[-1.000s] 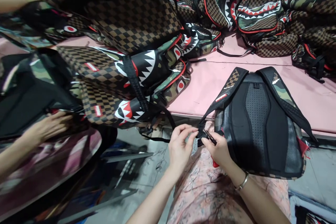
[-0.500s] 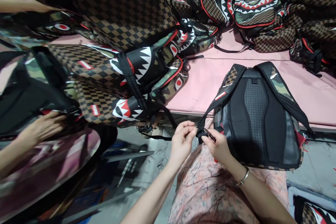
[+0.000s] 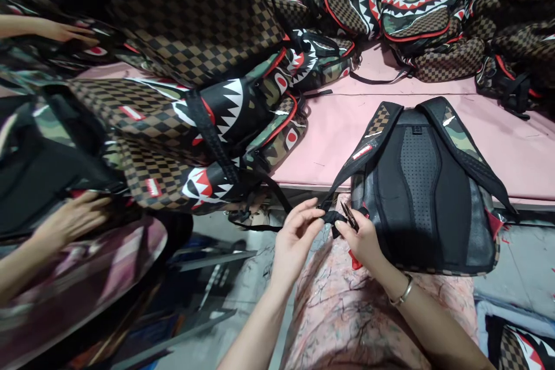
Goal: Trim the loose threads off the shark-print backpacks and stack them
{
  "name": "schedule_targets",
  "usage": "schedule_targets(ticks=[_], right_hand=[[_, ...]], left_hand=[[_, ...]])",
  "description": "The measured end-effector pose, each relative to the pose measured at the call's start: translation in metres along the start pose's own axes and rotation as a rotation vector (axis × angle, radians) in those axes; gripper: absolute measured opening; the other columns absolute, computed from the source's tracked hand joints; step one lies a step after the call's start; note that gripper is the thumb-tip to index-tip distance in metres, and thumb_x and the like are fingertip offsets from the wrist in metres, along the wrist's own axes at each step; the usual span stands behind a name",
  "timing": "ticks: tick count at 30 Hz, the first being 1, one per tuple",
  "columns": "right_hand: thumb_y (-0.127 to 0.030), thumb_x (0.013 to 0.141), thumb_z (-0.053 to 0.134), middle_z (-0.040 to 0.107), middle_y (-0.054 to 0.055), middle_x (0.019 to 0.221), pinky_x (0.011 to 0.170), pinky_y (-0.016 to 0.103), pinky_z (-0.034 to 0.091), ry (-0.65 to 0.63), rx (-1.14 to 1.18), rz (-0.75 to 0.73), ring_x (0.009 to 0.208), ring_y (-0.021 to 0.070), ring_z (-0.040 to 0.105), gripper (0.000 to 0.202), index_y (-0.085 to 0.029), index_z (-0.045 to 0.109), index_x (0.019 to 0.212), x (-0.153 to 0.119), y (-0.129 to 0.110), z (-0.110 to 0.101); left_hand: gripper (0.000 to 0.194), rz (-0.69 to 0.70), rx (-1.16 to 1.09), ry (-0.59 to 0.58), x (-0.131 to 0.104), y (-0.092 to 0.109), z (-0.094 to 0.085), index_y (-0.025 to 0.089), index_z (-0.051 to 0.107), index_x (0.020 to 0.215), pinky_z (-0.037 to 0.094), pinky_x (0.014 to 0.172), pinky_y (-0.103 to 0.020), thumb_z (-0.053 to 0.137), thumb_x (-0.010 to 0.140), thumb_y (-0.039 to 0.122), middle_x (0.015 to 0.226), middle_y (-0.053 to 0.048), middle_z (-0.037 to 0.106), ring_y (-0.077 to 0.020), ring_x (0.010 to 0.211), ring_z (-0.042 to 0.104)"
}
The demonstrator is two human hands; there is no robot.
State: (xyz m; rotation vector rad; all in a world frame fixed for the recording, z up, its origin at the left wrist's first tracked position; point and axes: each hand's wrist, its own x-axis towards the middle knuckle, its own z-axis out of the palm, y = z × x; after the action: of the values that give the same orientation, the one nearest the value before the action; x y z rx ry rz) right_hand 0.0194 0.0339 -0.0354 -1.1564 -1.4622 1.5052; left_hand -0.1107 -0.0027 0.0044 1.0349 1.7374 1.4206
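A backpack (image 3: 420, 202) leans on the table's front edge and my lap, its black padded back and shoulder straps facing me. To its left, my left hand (image 3: 292, 240) pinches the black webbing strap (image 3: 333, 218) between thumb and fingertips. My right hand (image 3: 363, 238) is closed around a small dark pointed tool that looks like thread snips (image 3: 349, 217), tips up. Its thumb also rests against the bunched webbing. Below that hand hangs a small red piece (image 3: 355, 260). Exactly what lies between my left fingertips is too small to make out.
Checkered shark-mouth backpacks (image 3: 151, 121) are stacked at the left of the pink table (image 3: 321, 147); several more (image 3: 416, 11) are piled along the back. A co-worker's hand (image 3: 73, 219) touches a black bag at the left. Another person's hand (image 3: 65, 29) reaches in farther back.
The webbing between my hands is stretched a little longer, with my left hand slightly lower and to the left. The snips in my right hand have turned more upright.
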Motion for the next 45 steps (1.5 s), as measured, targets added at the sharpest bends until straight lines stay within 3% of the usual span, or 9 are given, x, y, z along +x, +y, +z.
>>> schedule_targets(ticks=[6, 11, 15, 20, 23, 27, 32, 38, 45], right_hand=[[-0.031, 0.08, 0.048, 0.053, -0.001, 0.067, 0.056, 0.02, 0.039, -0.027, -0.064, -0.1, 0.057, 0.011, 0.046, 0.018, -0.016, 0.058, 0.081, -0.001, -0.007, -0.002], [-0.027, 0.08, 0.047, 0.053, -0.001, 0.065, 0.057, 0.02, 0.038, -0.025, -0.119, -0.171, 0.059, 0.0112, 0.048, 0.016, -0.016, 0.058, 0.077, -0.002, -0.011, -0.003], [-0.027, 0.08, 0.047, 0.05, -0.003, 0.061, 0.053, 0.019, 0.036, -0.021, -0.14, -0.147, 0.055, 0.0104, 0.045, 0.015, -0.017, 0.057, 0.074, -0.003, -0.01, -0.004], [-0.031, 0.077, 0.051, 0.048, -0.004, 0.059, 0.051, 0.02, 0.035, 0.005, -0.128, -0.048, 0.053, 0.0107, 0.043, 0.014, -0.018, 0.055, 0.072, 0.001, -0.011, -0.007], [-0.03, 0.074, 0.054, 0.049, -0.004, 0.06, 0.052, 0.021, 0.036, 0.03, -0.097, -0.004, 0.054, 0.0108, 0.043, 0.012, -0.018, 0.055, 0.075, 0.001, -0.015, -0.011], [-0.027, 0.075, 0.054, 0.047, -0.005, 0.06, 0.051, 0.021, 0.035, 0.031, -0.022, -0.069, 0.05, 0.0093, 0.039, 0.023, -0.019, 0.058, 0.096, -0.003, -0.027, -0.016], [-0.026, 0.071, 0.057, 0.037, -0.007, 0.052, 0.044, 0.02, 0.026, -0.107, 0.034, -0.019, 0.045, 0.0065, 0.028, 0.011, -0.018, 0.06, 0.078, 0.004, -0.038, -0.024], [-0.028, 0.072, 0.057, 0.034, -0.009, 0.051, 0.044, 0.02, 0.029, -0.07, 0.053, 0.031, 0.045, 0.0073, 0.03, 0.013, -0.017, 0.057, 0.079, 0.007, -0.038, -0.019], [-0.025, 0.09, 0.035, 0.06, 0.009, 0.091, 0.072, 0.032, 0.041, 0.224, -0.551, -0.49, 0.081, 0.0192, 0.053, 0.023, -0.015, 0.049, 0.106, -0.018, -0.04, -0.034]], left_hand=[[0.019, 0.556, 0.54, 0.03, 0.0, -0.01, -0.012, 0.023, 0.069, 0.091, 0.042, 0.092, -0.04, 0.066, 0.073, 0.023, 0.119, -0.008, 0.052, -0.0238, 0.108, 0.052], [0.013, 0.677, 0.693, 0.006, -0.001, -0.002, -0.008, 0.022, 0.069, 0.086, 0.042, 0.088, -0.04, 0.06, 0.076, 0.018, 0.118, -0.01, 0.055, -0.0246, 0.105, 0.053], [0.011, 0.479, 0.519, -0.036, 0.0, 0.002, -0.003, 0.019, 0.068, 0.078, 0.038, 0.092, -0.041, 0.057, 0.077, 0.02, 0.112, -0.011, 0.057, -0.025, 0.105, 0.051], [0.014, -0.139, -0.21, -0.105, 0.003, 0.005, 0.002, 0.016, 0.069, 0.067, 0.04, 0.087, -0.035, 0.07, 0.065, 0.029, 0.103, -0.009, 0.055, -0.0228, 0.097, 0.052], [0.023, -0.347, -0.509, -0.159, 0.003, 0.007, 0.009, 0.014, 0.071, 0.07, 0.042, 0.083, -0.032, 0.076, 0.056, 0.031, 0.104, -0.008, 0.053, -0.0204, 0.091, 0.054], [0.02, -0.262, -0.471, -0.094, -0.001, 0.005, 0.018, 0.015, 0.07, 0.066, 0.04, 0.085, -0.029, 0.076, 0.058, 0.033, 0.104, -0.007, 0.053, -0.0192, 0.094, 0.052], [0.014, -0.139, -0.336, -0.084, -0.006, 0.002, 0.021, 0.017, 0.069, 0.067, 0.04, 0.084, -0.028, 0.069, 0.067, 0.031, 0.105, -0.007, 0.053, -0.0193, 0.097, 0.05], [0.015, -0.271, -0.453, -0.086, -0.003, 0.008, 0.021, 0.014, 0.071, 0.067, 0.042, 0.085, -0.029, 0.073, 0.062, 0.028, 0.107, -0.009, 0.055, -0.0219, 0.099, 0.052], [0.017, -0.472, -0.652, -0.088, -0.001, 0.023, 0.023, 0.012, 0.072, 0.07, 0.046, 0.074, -0.022, 0.075, 0.057, 0.021, 0.114, -0.01, 0.056, -0.0139, 0.084, 0.057]])
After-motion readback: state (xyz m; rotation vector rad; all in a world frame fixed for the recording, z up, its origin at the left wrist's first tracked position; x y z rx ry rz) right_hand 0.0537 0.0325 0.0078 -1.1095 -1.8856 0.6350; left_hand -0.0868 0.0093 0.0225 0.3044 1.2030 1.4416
